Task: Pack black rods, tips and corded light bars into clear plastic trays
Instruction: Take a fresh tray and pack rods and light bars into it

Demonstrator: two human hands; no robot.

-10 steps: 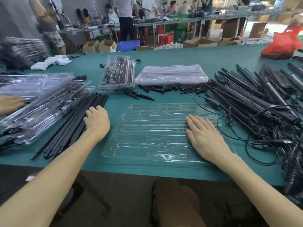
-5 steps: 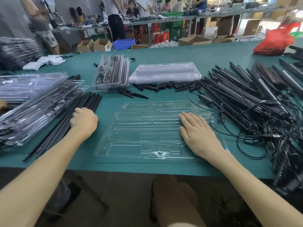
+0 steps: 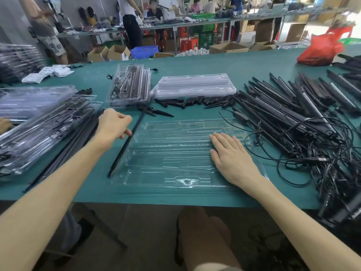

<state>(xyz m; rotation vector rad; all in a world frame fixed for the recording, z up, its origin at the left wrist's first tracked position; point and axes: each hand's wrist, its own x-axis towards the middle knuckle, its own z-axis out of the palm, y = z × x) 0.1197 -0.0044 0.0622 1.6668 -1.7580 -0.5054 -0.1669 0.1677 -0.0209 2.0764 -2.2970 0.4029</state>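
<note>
Green-topped table (image 3: 205, 64) stood in a busy workshop, with benches and workers behind. Clear tray (image 3: 166, 179) lay at the near edge; right hand (image 3: 230, 159) rested flat on it, fingers straight. Left hand (image 3: 114, 124) pinched one black rod (image 3: 121, 153) at the tray's left rim. Corded light bars (image 3: 293, 114) were heaped to the right.

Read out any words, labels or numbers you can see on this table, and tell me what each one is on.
Nothing here can be read.
White tag on a cable plug, right side: too small and blurred.
Raised marks on the clear tray: maybe lettering, not legible.
Black rod in the left hand: no print visible.
</note>
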